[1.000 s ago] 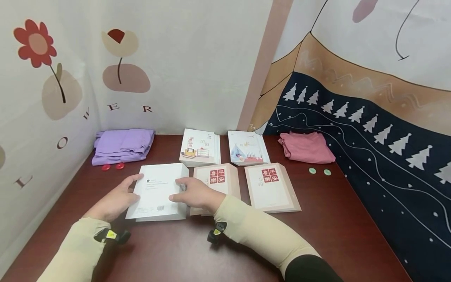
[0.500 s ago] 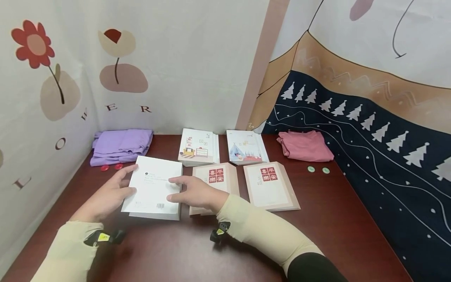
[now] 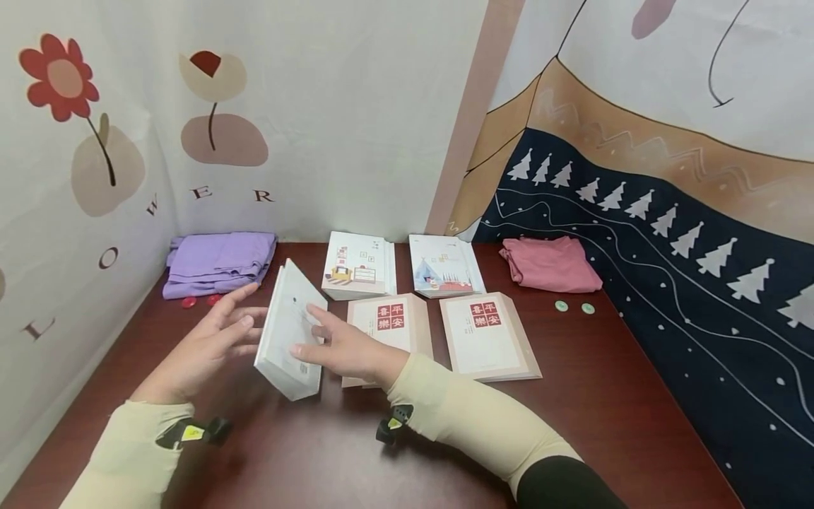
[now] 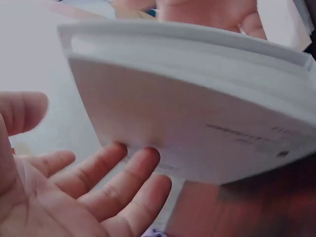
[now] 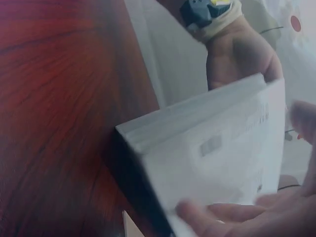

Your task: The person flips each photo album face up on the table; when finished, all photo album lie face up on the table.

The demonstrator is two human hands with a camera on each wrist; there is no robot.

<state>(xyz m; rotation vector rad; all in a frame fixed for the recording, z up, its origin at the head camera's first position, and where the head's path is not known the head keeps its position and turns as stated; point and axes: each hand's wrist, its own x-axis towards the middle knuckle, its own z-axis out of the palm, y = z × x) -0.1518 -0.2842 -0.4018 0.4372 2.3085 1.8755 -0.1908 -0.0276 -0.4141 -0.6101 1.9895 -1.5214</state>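
While the white book (image 3: pixel 289 332) stands tilted on the desk (image 3: pixel 356 459), left of the red-label book (image 3: pixel 389 332), we see our left hand (image 3: pixel 210 346) and right hand (image 3: pixel 346 350) flat against its covers. From the left wrist, straight fingers (image 4: pixel 106 182) touch its underside (image 4: pixel 197 133). From the right wrist, fingertips (image 5: pixel 222 215) press its face (image 5: pixel 217 158).

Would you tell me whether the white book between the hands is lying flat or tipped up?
Tipped up: the white book stands steeply on its lower edge.

I see the white book (image 3: pixel 289 332), flat on the table a second ago, now tipped up on edge between my left hand (image 3: pixel 203 350) and right hand (image 3: pixel 343 350).
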